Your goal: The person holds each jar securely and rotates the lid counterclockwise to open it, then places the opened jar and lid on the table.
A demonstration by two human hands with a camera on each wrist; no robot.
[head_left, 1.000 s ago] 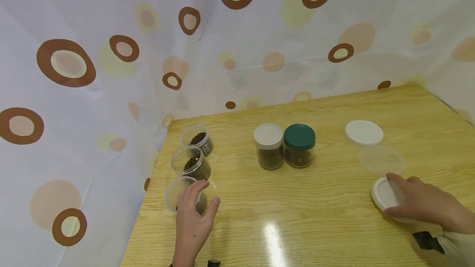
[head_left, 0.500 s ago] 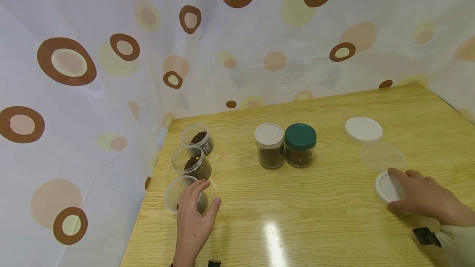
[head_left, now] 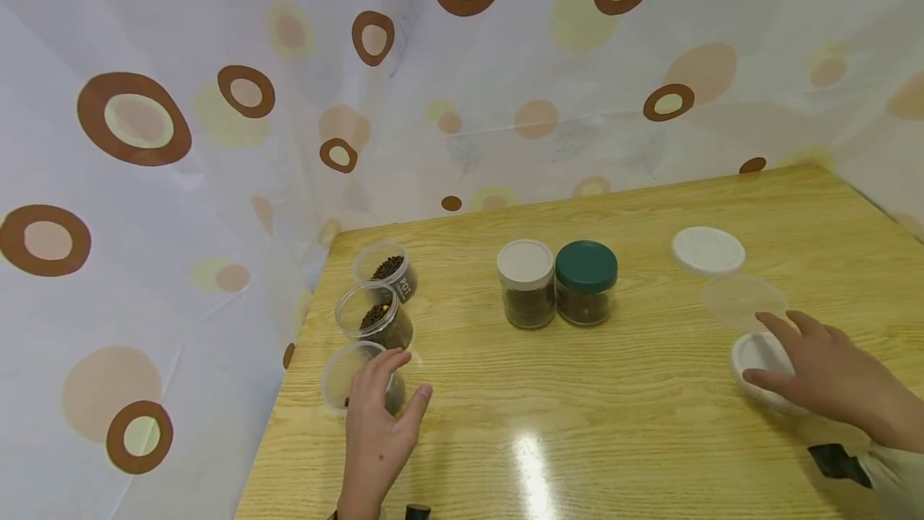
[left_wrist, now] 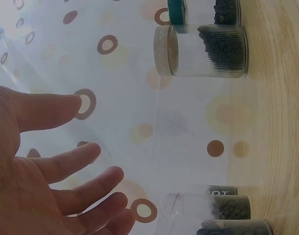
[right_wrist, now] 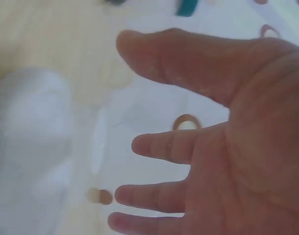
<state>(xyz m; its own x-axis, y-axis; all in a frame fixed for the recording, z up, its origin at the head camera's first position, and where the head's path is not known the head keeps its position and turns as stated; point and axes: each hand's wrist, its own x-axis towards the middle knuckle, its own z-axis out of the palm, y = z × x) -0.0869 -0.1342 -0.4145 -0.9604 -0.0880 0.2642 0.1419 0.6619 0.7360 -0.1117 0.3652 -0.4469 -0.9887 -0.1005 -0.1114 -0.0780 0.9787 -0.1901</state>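
My right hand [head_left: 837, 375] hovers over a thick white lid [head_left: 761, 359] at the table's right side. In the right wrist view its thumb and fingers are spread, apart from the white lid [right_wrist: 32, 147]. My left hand [head_left: 378, 440] is held in front of the nearest of three uncovered clear jars [head_left: 334, 383], with relaxed, parted fingers and nothing in them. It partly hides that jar's contents. Behind stand the middle jar [head_left: 393, 334] and the far jar [head_left: 404, 286], marked "POT", both with dark pellets. A yellow piece lies in the middle one.
At mid-table a white-lidded jar [head_left: 525, 291] stands beside a green-lidded jar [head_left: 585, 283], both with dark contents. A translucent disc [head_left: 743, 301] and another white lid [head_left: 707, 250] lie beyond my right hand. Patterned sheeting [head_left: 491, 151] rises behind the wooden table [head_left: 613, 424].
My right hand has let go of the thick white lid and its fingers have spread. The lid ended slightly farther right and away. The left hand has stayed put.
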